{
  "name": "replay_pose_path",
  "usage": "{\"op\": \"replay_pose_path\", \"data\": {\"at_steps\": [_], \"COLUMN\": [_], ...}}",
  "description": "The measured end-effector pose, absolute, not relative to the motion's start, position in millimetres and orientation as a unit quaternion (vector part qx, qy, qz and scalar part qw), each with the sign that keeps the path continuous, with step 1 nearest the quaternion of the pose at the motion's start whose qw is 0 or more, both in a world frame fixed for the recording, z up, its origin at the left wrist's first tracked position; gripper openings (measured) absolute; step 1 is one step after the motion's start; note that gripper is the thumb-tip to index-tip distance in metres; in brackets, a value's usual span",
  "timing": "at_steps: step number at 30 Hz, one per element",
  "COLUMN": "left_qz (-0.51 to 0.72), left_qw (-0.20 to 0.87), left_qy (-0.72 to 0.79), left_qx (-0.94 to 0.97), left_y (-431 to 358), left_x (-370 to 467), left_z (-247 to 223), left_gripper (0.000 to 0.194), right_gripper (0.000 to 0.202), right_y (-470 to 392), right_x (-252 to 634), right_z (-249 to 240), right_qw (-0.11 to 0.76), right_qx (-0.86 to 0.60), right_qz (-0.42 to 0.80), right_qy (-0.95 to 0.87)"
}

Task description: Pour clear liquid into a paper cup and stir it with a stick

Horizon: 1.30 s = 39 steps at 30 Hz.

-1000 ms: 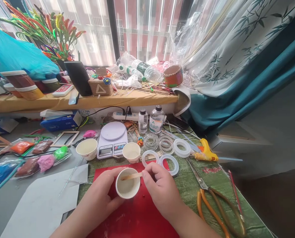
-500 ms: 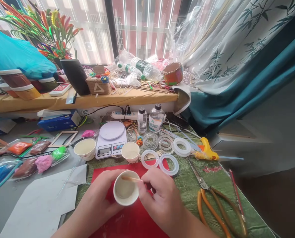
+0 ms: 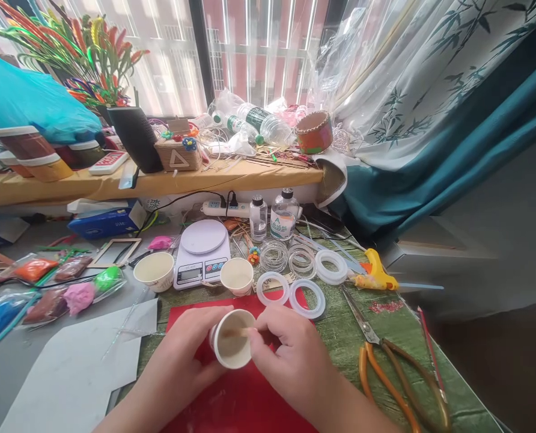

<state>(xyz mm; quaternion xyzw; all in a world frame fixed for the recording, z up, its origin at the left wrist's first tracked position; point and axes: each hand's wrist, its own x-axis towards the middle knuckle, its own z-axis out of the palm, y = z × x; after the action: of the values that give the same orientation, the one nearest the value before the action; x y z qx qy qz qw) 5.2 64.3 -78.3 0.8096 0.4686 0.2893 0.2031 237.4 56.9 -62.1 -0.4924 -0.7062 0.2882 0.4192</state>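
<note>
My left hand [image 3: 189, 346] is wrapped round the side of a white paper cup [image 3: 232, 359], which tilts a little to the right over a red sheet [image 3: 250, 400]. Between the thumb and fingers of my right hand [image 3: 290, 352] is a wooden stick [image 3: 237, 332], its far end inside the cup. What the cup contains is hard to make out. Just beyond the hands lie two clear ring molds [image 3: 273, 289], and another paper cup [image 3: 237, 277] stands by the white scale [image 3: 203, 252].
Scissors [image 3: 367, 331], a red pencil [image 3: 430, 349] and a yellow glue gun [image 3: 376, 273] lie on the right. Two clear bottles [image 3: 284, 216] stand at the back. A third cup [image 3: 154, 272], bagged clay [image 3: 81, 297] and a white board [image 3: 79, 361] are on the left.
The cup has tipped further to the right in my left hand, and its mouth has shifted slightly right. The stick has moved within the cup, with my right hand still holding it.
</note>
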Motion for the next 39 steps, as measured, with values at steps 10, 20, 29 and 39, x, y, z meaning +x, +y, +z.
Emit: {"op": "replay_pose_path", "data": {"at_steps": [10,20,29,39], "left_qz": [0.276,0.271,0.273,0.267], "left_qw": [0.224,0.24,0.247,0.25], "left_qy": [0.496,0.489,0.487,0.49], "left_qx": [0.792,0.794,0.792,0.792], "left_y": [63.8,66.3,65.4,67.2], "left_x": [5.8,9.9,9.8,9.3], "left_z": [-78.8,-72.4,-73.2,-74.3], "left_gripper": [0.047,0.047,0.046,0.048], "right_gripper": [0.025,0.025,0.026,0.026], "right_y": [62.1,63.6,61.3,59.8], "right_x": [239.0,238.0,237.0,234.2], "right_z": [-63.4,-65.9,-64.7,-68.3], "right_qw": [0.4,0.402,0.4,0.414], "right_qx": [-0.506,-0.493,-0.496,-0.483], "right_qz": [0.304,0.304,0.297,0.262], "right_qy": [-0.701,-0.709,-0.711,-0.726]}}
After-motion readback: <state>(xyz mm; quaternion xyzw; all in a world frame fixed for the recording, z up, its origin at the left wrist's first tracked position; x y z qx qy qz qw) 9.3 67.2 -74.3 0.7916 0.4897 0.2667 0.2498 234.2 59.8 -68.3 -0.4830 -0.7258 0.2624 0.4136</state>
